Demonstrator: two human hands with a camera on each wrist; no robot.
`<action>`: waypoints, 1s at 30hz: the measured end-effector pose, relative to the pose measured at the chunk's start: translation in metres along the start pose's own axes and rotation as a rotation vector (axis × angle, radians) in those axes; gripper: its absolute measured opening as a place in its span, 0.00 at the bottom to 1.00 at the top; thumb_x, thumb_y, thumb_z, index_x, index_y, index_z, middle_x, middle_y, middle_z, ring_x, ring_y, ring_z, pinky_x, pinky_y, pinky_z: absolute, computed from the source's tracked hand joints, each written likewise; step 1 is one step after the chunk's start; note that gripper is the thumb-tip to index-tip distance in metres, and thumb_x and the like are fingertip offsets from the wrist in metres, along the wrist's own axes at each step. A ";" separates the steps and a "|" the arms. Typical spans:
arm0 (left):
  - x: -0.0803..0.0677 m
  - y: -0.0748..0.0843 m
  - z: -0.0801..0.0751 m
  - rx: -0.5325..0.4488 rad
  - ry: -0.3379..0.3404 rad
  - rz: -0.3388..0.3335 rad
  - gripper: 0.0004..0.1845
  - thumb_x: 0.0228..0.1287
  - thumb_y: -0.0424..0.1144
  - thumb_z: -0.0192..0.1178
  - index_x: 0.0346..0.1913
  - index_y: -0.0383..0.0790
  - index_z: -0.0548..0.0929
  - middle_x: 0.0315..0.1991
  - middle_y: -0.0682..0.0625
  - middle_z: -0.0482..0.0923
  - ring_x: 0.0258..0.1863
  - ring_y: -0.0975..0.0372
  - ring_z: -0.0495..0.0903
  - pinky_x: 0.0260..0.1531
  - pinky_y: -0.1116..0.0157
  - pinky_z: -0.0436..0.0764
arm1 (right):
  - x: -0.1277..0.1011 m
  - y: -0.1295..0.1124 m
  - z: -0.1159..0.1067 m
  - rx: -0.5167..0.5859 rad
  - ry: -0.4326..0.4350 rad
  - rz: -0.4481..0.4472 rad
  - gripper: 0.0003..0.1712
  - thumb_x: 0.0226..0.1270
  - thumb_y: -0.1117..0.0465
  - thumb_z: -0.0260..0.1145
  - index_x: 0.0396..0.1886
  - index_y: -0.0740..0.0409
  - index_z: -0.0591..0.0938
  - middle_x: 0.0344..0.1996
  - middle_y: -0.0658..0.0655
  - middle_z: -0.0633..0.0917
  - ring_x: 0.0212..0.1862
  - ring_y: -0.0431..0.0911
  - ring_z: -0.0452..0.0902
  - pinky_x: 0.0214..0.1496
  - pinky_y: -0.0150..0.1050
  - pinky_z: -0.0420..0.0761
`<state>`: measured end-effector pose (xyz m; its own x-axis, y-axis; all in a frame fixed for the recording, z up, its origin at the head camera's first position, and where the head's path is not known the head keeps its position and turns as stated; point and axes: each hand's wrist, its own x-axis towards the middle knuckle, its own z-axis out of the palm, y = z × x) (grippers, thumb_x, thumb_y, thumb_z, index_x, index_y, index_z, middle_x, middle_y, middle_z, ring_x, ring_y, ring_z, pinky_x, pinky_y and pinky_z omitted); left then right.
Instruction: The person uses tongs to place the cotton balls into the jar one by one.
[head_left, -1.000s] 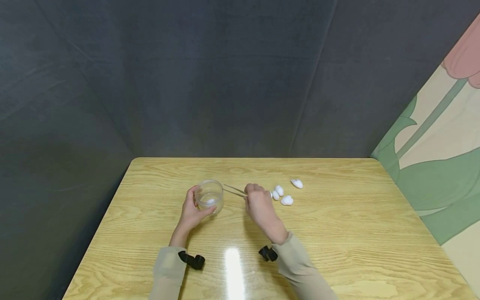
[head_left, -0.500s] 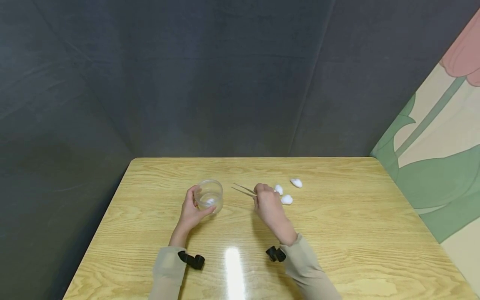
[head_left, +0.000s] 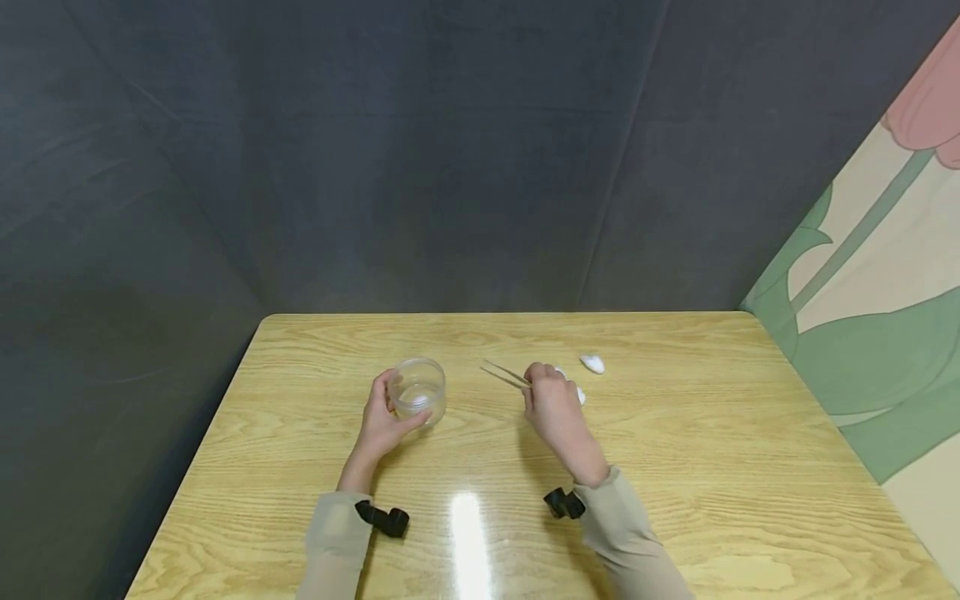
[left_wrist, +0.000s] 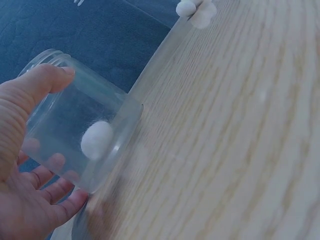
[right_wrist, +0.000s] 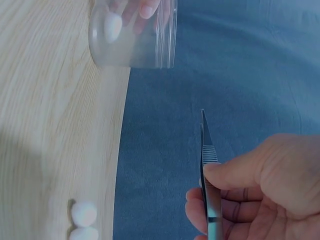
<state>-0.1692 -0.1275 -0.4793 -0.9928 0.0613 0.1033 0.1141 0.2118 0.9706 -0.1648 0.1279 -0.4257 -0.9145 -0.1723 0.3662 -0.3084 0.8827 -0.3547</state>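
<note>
My left hand (head_left: 382, 427) grips a clear, round plastic jar (left_wrist: 90, 95), one white, fluffy cotton-like ball (left_wrist: 97, 140) inside; my right hand (head_left: 558, 417) pinches slim, silvery metal tweezers (right_wrist: 210, 155), nothing between their tips. I judge the work only part done: other white balls (head_left: 592, 364) lie outside on the yellow wood-grain table (head_left: 750, 467), free room between jar and tweezers, far edge (head_left: 480, 317) well beyond
</note>
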 end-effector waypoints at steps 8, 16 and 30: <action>0.001 0.000 0.000 0.012 0.001 -0.002 0.43 0.48 0.26 0.69 0.65 0.27 0.56 0.63 0.29 0.58 0.64 0.40 0.58 0.61 0.42 0.58 | -0.001 0.007 -0.004 -0.006 0.007 -0.004 0.07 0.54 0.73 0.68 0.30 0.68 0.77 0.25 0.61 0.80 0.28 0.53 0.77 0.28 0.47 0.76; 0.009 -0.027 0.000 -0.001 0.008 -0.023 0.45 0.47 0.28 0.71 0.67 0.32 0.55 0.64 0.33 0.58 0.65 0.42 0.58 0.62 0.42 0.57 | -0.003 0.015 -0.004 -0.013 -0.016 0.039 0.06 0.55 0.72 0.67 0.30 0.67 0.77 0.24 0.60 0.79 0.28 0.53 0.76 0.27 0.46 0.76; 0.011 -0.039 0.001 0.017 0.017 -0.016 0.45 0.47 0.33 0.72 0.67 0.39 0.57 0.64 0.39 0.60 0.63 0.46 0.60 0.62 0.45 0.60 | -0.008 0.025 -0.004 0.030 -0.012 0.062 0.06 0.55 0.74 0.66 0.30 0.70 0.76 0.23 0.61 0.78 0.26 0.51 0.75 0.24 0.41 0.77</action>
<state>-0.1850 -0.1341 -0.5164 -0.9949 0.0410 0.0920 0.0989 0.2290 0.9684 -0.1640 0.1533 -0.4342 -0.9349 -0.1231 0.3328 -0.2587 0.8784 -0.4018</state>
